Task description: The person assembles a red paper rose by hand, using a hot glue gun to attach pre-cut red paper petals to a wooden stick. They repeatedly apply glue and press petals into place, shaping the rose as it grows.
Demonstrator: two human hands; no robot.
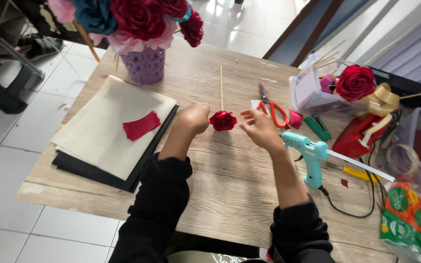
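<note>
Right now, in the head view, a small red fabric rose on a thin wooden stick (222, 120) lies on the wood-grain table (230, 195) between both hands. Its long axis runs from the bloom toward twelve o'clock, stick pointing away from the person. The left hand (194, 117) sits at nine o'clock of the bloom, curled into a loose fist, just beside or touching it; whether it pinches a petal I cannot tell. The right hand (260, 127) sits at three o'clock, fingers half-spread and released, grasping nothing, near the bloom but apart. The left looks the nearer one.

At nine o'clock of the hands lies a stack of cream and black felt sheets (108, 131) with a red fabric scrap (141, 125) on top. At four o'clock rests a teal glue gun (310, 153); red-handled scissors (271, 107) lie at two o'clock. A green plastic packet with red and white print (405, 219) sits at the far right edge, at five o'clock
</note>
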